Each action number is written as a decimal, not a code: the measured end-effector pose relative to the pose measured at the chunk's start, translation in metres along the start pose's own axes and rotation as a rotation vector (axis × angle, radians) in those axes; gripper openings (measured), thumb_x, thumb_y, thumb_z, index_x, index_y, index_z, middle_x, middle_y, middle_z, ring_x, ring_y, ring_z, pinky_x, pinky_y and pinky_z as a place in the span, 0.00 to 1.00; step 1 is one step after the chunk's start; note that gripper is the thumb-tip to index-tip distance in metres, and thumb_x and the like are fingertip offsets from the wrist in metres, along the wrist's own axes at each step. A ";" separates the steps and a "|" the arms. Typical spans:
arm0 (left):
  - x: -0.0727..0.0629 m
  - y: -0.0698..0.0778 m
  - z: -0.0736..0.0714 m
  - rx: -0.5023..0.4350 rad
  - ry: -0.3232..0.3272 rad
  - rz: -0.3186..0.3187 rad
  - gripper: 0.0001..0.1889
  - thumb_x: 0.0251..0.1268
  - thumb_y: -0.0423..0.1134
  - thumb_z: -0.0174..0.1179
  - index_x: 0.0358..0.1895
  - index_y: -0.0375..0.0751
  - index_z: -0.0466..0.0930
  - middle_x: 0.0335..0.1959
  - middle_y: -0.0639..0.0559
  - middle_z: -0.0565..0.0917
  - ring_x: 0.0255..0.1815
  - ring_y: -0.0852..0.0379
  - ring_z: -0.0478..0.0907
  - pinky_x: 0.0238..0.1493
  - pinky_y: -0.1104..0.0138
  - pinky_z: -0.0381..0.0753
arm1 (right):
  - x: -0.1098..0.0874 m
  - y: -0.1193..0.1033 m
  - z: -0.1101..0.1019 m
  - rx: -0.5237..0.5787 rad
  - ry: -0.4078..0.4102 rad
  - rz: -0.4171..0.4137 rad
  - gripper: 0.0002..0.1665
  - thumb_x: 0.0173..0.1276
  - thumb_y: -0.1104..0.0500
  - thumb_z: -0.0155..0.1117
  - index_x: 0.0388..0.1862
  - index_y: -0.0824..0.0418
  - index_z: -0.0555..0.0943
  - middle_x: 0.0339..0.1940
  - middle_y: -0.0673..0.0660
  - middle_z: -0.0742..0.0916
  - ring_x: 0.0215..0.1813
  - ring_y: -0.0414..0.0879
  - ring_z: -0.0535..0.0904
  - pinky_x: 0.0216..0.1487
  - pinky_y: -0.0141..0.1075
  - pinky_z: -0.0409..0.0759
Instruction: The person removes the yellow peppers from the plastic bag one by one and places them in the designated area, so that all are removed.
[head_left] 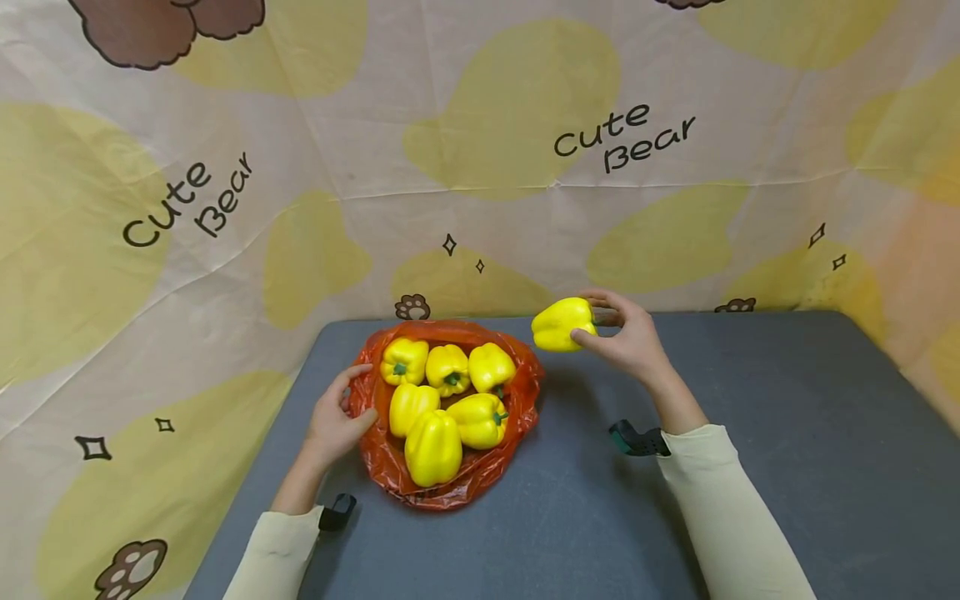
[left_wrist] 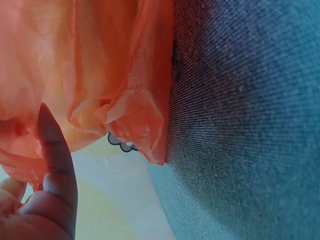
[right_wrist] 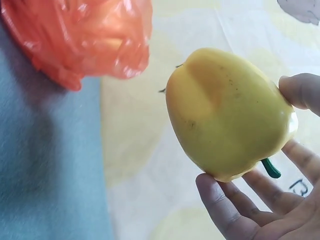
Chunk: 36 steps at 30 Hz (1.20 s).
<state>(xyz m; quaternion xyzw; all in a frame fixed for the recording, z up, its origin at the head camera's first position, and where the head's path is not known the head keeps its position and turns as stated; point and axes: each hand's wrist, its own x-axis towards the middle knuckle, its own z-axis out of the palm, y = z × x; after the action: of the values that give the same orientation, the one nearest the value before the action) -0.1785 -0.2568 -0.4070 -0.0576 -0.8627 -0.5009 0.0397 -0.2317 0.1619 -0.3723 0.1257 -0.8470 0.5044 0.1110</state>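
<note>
A yellow bell pepper (head_left: 562, 324) with a green stem is held up in my right hand (head_left: 626, 333), right of the bag and above the table. Thumb and fingertips grip it around its stem end, as the right wrist view shows. A red plastic bag (head_left: 525, 417) stands wide-mouthed on the table with several yellow bell peppers (head_left: 433, 450) inside. My left hand (head_left: 333, 421) holds the bag's left rim, its thumb and index finger spread along the edge. In the left wrist view, one straight finger (left_wrist: 57, 160) lies against the thin red plastic.
The grey table (head_left: 787, 467) extends to the right of the bag. Directly behind it hangs a printed cloth (head_left: 495, 225) with yellow patches and lettering. A dark strap (head_left: 637, 439) sits on the right wrist and another strap (head_left: 337, 512) on the left.
</note>
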 end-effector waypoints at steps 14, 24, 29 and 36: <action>-0.005 0.008 0.000 -0.004 -0.006 0.007 0.32 0.54 0.23 0.59 0.66 0.35 0.65 0.51 0.25 0.76 0.37 0.43 0.83 0.27 0.67 0.84 | -0.009 0.039 -0.003 -0.034 0.020 0.127 0.33 0.60 0.52 0.70 0.64 0.57 0.73 0.61 0.66 0.78 0.46 0.62 0.80 0.40 0.42 0.81; -0.006 0.012 0.000 0.034 0.005 0.013 0.32 0.54 0.22 0.59 0.66 0.33 0.65 0.50 0.26 0.76 0.34 0.43 0.83 0.27 0.70 0.83 | -0.012 0.058 0.001 -0.034 0.020 0.179 0.34 0.59 0.49 0.70 0.63 0.56 0.73 0.60 0.66 0.78 0.44 0.60 0.79 0.37 0.37 0.80; -0.006 0.011 0.000 0.045 0.005 0.001 0.32 0.54 0.22 0.59 0.66 0.35 0.65 0.49 0.25 0.78 0.33 0.47 0.83 0.28 0.70 0.83 | -0.013 0.066 0.003 -0.023 0.011 0.198 0.34 0.60 0.49 0.70 0.63 0.56 0.73 0.61 0.66 0.78 0.46 0.61 0.79 0.38 0.39 0.82; -0.007 0.010 0.000 0.034 0.004 -0.005 0.32 0.54 0.23 0.59 0.66 0.35 0.65 0.50 0.26 0.77 0.35 0.44 0.83 0.28 0.68 0.84 | -0.015 0.071 0.006 0.009 -0.006 0.235 0.34 0.60 0.49 0.70 0.64 0.57 0.73 0.62 0.69 0.77 0.46 0.62 0.81 0.39 0.48 0.85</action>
<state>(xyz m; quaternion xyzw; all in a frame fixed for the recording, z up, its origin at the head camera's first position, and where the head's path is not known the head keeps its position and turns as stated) -0.1706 -0.2522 -0.3990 -0.0540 -0.8711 -0.4865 0.0412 -0.2411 0.1905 -0.4380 0.0277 -0.8541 0.5172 0.0478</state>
